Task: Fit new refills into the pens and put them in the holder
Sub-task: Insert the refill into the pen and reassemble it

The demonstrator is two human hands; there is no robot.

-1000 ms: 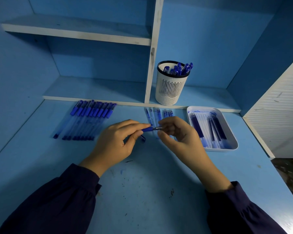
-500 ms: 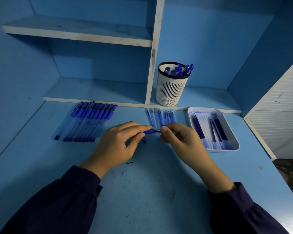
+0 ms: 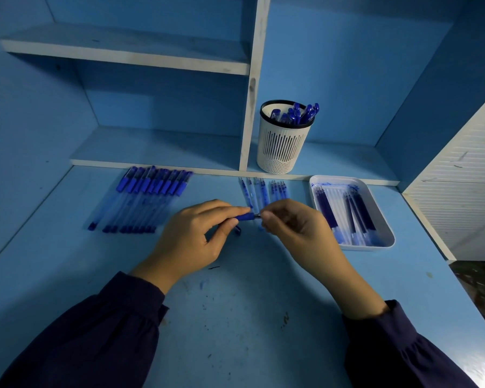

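Note:
My left hand [image 3: 192, 238] grips a blue pen [image 3: 244, 217] by its grip section, holding it level above the desk. My right hand [image 3: 293, 226] pinches the small metal tip end of that pen, fingers curled around it. A row of capped blue pens [image 3: 144, 198] lies on the desk to the left. Several loose refills [image 3: 261, 190] lie just beyond my hands. The white slotted pen holder [image 3: 284, 141] stands on the low shelf behind, with several blue pens inside.
A white tray [image 3: 387, 239] with refills and ink smears sits on the desk at the right. A vertical white divider [image 3: 249, 107] rises left of the holder. A white slatted panel [image 3: 459, 177] bounds the desk's right side. Ink stains mark the desk.
My right hand has closed in toward the left hand, so less of the pen's tip shows between them. The view has shifted slightly.

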